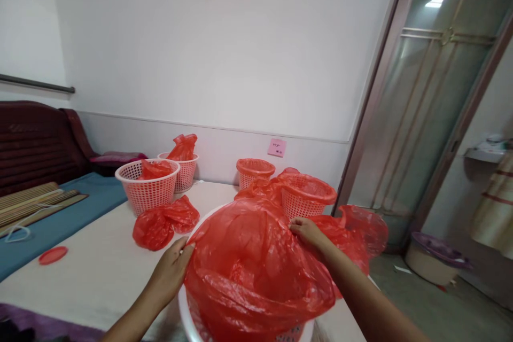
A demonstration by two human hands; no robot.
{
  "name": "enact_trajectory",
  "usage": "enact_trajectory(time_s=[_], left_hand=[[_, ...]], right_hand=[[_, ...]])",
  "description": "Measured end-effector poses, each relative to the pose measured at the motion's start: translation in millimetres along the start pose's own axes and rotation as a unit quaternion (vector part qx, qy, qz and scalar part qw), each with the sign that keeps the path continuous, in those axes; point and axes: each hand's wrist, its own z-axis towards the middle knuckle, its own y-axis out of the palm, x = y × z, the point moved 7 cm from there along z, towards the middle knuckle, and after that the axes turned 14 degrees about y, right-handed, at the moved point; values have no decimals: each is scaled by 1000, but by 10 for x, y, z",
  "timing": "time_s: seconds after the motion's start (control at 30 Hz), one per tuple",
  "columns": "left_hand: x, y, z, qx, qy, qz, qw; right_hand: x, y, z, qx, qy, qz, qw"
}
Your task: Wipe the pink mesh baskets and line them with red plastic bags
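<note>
White wall (224,53) behind, left hand (171,270) clamps the red bag (256,246) at nine o'clock and right hand (310,234) at two, over a white basket (184,312).

A bare stretch of flat white surface (96,267) lies open between a flat red plastic disc (53,255) and the left hand (172,267). Beyond it, a crumpled red plastic bag (160,227) and a white perforated plastic basket (149,195) obstruct passage; loose red plastic film (356,235) crowds the outer side of the right hand (308,232).
</note>
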Motion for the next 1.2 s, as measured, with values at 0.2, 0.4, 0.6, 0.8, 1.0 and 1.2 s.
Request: enact_trajectory(time_s=[0.2,0.4,0.6,0.8,1.0,1.2], left_hand=[[46,16,-41,5,-6,-12,1000],[62,44,-24,5,-9,-24,1000],[129,76,-27,-1,-2,-23,1000],[105,59,-17,-30,-3,-23,999],[141,-60,149,-81,-9,16,997],[592,-96,629,-36,50,123,991]], right_hand=[[-162,-428,-53,93,9,-63,994],[-679,-247,-818,162,-210,-93,960],[-646,244,-833,185,-215,-290,914],[-550,309,-455,166,-172,-328,914],[-501,339,-335,141,-143,-355,913],[-575,365,-384,130,-144,-373,907]])
